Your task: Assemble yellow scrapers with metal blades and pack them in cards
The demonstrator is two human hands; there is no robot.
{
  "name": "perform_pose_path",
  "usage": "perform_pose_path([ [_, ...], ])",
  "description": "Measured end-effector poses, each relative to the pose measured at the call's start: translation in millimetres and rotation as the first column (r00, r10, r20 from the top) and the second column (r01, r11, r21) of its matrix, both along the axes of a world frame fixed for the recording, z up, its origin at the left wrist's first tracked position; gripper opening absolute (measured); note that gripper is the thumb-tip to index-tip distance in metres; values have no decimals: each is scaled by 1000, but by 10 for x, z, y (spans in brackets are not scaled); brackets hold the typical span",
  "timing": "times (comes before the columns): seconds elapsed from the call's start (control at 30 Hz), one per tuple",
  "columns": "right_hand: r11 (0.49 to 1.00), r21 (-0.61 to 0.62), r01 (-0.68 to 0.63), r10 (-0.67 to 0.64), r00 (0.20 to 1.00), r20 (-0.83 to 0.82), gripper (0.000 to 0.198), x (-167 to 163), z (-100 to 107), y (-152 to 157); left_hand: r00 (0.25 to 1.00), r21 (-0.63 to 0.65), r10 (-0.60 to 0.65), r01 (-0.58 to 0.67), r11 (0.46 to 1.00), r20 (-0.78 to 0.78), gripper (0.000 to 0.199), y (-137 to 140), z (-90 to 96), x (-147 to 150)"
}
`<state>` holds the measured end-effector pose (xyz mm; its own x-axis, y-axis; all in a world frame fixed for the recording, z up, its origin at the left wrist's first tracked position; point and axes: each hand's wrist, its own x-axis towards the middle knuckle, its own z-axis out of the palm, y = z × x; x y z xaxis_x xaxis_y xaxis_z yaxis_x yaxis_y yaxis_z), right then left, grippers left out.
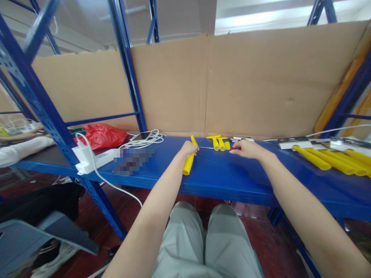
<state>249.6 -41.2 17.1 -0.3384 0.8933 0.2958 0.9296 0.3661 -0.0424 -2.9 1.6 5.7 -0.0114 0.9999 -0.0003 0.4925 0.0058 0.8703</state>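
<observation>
My left hand (189, 148) is closed around a yellow tube-shaped piece (188, 165), held slantwise over the blue shelf (220, 170). My right hand (245, 149) grips the red handle of a screwdriver (213, 148). Its long thin metal shaft points left, and the tip meets the yellow piece beside my left fingers; whether it sits in a screw is too small to tell. Just behind the shaft lie several smaller yellow T-shaped pieces (220, 141).
Several yellow tubes (314, 158) and white-and-black bars (294, 142) lie at the right. Leftward are a white power strip (98, 160), coiled white cable (149, 138) and red plastic bag (102, 136). Cardboard (246, 81) stands behind. Another person's sleeve (27, 150) shows far left.
</observation>
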Motion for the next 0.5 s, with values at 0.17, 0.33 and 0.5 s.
perform_pose_path([
  [0.17,997,53,61,-58,997,-50,18,7,-39,27,1000,-3,-3,3,1000,-12,14,5,1,5],
  [0.33,999,52,11,-8,998,-60,16,-1,-9,-10,1000,-3,0,0,1000,-4,16,10,-3,2],
  [0.5,994,-100,-37,24,992,-126,23,-50,24,-53,1000,-7,2,-2,1000,9,17,-16,12,-1],
])
